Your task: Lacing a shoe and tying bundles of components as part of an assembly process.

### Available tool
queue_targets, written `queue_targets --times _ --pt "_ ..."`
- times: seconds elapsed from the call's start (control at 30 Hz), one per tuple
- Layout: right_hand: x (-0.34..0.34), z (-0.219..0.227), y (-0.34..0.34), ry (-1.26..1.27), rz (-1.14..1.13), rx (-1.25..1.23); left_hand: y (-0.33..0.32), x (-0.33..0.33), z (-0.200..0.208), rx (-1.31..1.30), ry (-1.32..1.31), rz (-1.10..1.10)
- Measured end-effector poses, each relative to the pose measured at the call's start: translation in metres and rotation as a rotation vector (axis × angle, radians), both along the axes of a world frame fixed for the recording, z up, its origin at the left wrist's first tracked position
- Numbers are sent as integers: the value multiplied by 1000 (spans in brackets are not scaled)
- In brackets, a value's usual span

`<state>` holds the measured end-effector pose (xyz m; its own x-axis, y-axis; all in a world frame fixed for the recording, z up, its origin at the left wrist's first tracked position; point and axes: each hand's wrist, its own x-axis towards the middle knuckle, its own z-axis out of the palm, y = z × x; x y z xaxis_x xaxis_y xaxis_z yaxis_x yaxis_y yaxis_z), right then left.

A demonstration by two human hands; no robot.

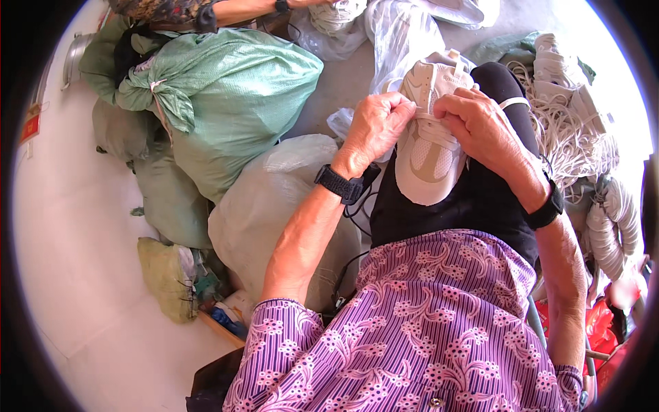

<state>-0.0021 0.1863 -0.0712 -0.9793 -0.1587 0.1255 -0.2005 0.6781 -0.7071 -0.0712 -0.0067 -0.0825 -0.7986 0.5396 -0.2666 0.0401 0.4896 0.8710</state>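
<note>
A beige and white sneaker rests on my black-trousered lap, its toe toward me and its heel away. My left hand is at the shoe's left side, thumb and forefinger pinched together on the white shoelace. Over the shoe's right side bends my right hand, its fingers also closed at the lacing. Part of the lace and the shoe's right edge are hidden behind that hand. A pale strip of lace lies across my dark trouser leg just beyond the right hand.
A big green woven sack and a whitish plastic bag stand at the left. On the right lie a tangled heap of white laces and bundled white cords. Another person's arm reaches in at the top, near bagged shoes.
</note>
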Motion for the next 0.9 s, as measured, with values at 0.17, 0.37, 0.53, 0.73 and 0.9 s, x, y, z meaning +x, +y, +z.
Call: queue_targets --times 0.17,0.37,0.53,0.73,0.9 --pt "0 -1 0 10 -2 5 5 3 -10 28 81 31" --pt "-2 1 -1 -78 -27 41 19 6 -16 -118 517 -47" --pt "-19 -1 -1 197 -65 322 5 13 -13 2 48 125" --pt "-27 -8 -6 153 -43 253 0 17 -36 203 -121 152" --pt "-32 -8 -5 22 -72 260 0 16 -28 320 -511 213"
